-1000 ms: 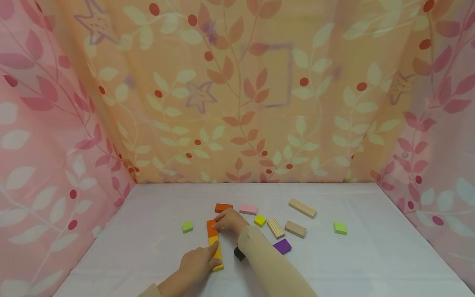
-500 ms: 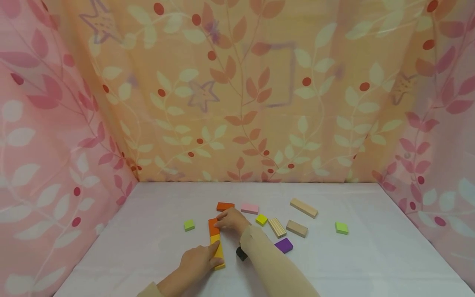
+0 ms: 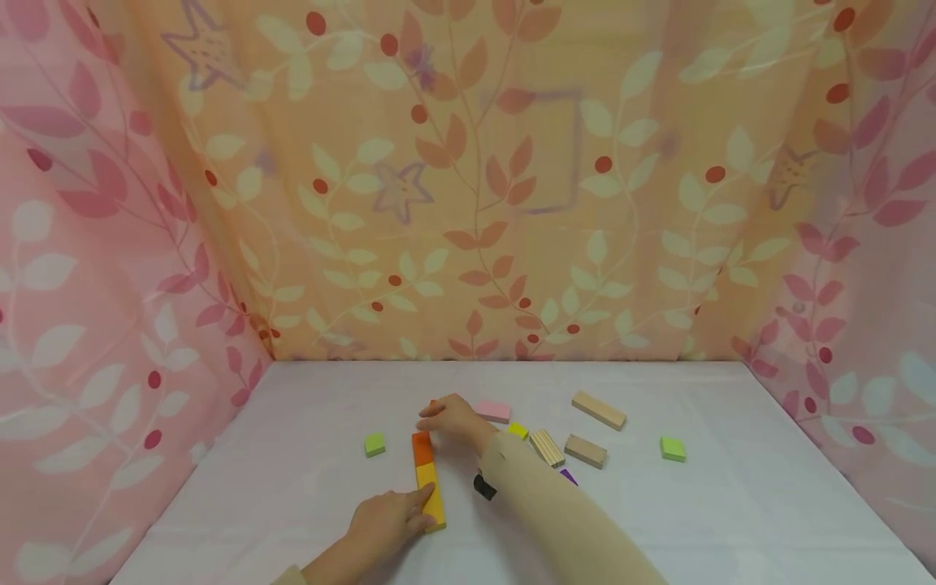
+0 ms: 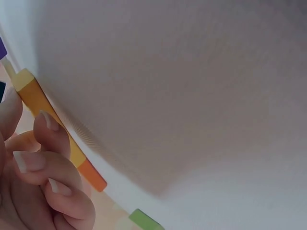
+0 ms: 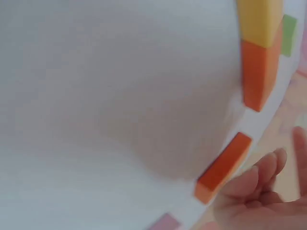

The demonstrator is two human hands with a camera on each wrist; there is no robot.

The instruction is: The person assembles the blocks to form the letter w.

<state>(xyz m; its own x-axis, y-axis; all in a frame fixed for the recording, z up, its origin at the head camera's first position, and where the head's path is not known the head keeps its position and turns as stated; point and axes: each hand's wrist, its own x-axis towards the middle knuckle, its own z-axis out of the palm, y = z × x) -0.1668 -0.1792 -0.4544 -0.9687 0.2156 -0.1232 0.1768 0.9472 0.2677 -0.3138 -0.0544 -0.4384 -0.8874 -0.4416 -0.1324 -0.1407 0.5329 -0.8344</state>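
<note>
In the head view, my left hand (image 3: 386,524) holds a long yellow block (image 3: 433,504) between thumb and index finger near its closer end. The left wrist view shows the other fingers curled beside that yellow block (image 4: 43,103). An orange block (image 3: 422,448) lies end to end with its far end, making one straight row. My right hand (image 3: 457,421) hovers past the row with fingers extended, holding nothing. Below it, mostly covered in the head view, a second orange block (image 5: 223,165) lies apart from the row; the right wrist view shows fingertips (image 5: 242,182) close beside it.
Right of the hands lie a pink block (image 3: 493,412), a small yellow block (image 3: 518,431), a ridged wooden block (image 3: 547,448), plain wooden blocks (image 3: 585,451), and a partly hidden purple block (image 3: 569,477). A black piece (image 3: 484,487) sits under the right forearm. Green blocks (image 3: 374,444) flank both sides.
My right hand has left the orange block in the row and moved slightly farther away, over the second orange block. My left hand stays on the yellow block.
</note>
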